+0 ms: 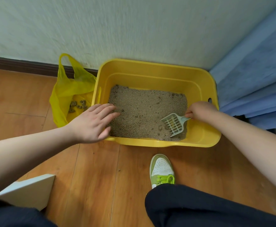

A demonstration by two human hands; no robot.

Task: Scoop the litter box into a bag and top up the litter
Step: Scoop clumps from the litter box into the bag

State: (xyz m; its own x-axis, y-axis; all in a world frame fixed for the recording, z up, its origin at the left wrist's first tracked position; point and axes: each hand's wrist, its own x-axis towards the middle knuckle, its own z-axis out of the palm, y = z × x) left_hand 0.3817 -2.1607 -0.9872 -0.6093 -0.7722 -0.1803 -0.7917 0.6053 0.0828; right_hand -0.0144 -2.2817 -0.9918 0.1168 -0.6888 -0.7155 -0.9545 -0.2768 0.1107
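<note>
- The right hand [199, 110] is closed around the handle of a pale slotted scoop [174, 124], pinching it between thumb and fingers.
- The scoop's head rests on the litter [143, 110] at the near right corner of the box, tilted, its far edge lifted.
- The left hand [93, 122] is open, fingers spread and flat, lying over the near left rim of the yellow litter box [150, 69]; it holds nothing, and its fingertips reach over the litter.
- The litter covers the box floor in a grainy brown layer, with a few darker clumps just beside the scoop.
- A yellow plastic bag [65, 89] stands open on the wood floor [101, 177], touching the box's left side, with dark clumps [78, 105] inside.
- The box sits against the white wall [134, 30]; a blue curtain [257, 79] hangs to its right.
- Near the camera are a green and white shoe [162, 169], dark trousers [199, 208] and a white board [30, 190].
- No readable writing shows anywhere.
</note>
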